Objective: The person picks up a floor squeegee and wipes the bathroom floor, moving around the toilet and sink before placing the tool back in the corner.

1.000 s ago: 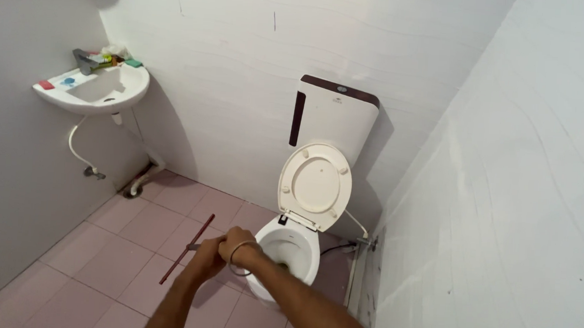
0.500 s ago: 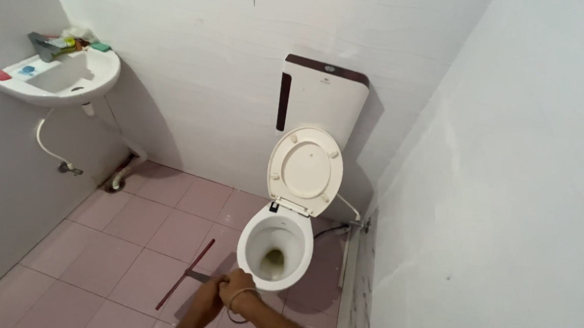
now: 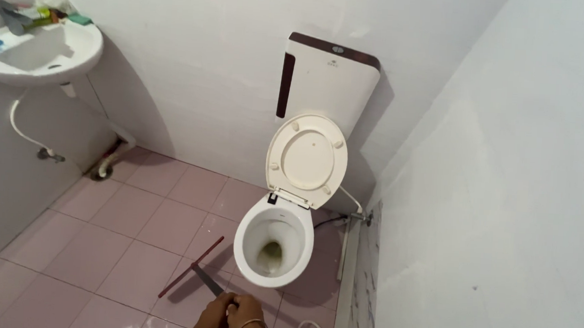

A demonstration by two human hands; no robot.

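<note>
Far left of the toilet (image 3: 275,247), a white sink (image 3: 39,50) hangs on the wall. Nearer, just left of the bowl's front, a dark red rod (image 3: 190,267) slants above the pink floor tiles (image 3: 127,215), fixed to a short dark handle. Both hands meet at that handle's near end: left hand (image 3: 212,320) curled round it, right hand (image 3: 246,312) closed beside it, fingers pressed together.

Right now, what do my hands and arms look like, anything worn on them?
Both hands are bare, no gloves and no sleeves in view. The right hand has a thin, pale bangle around the wrist. The left hand shows nothing worn. Only the hands and wrists show at the bottom edge.
</note>
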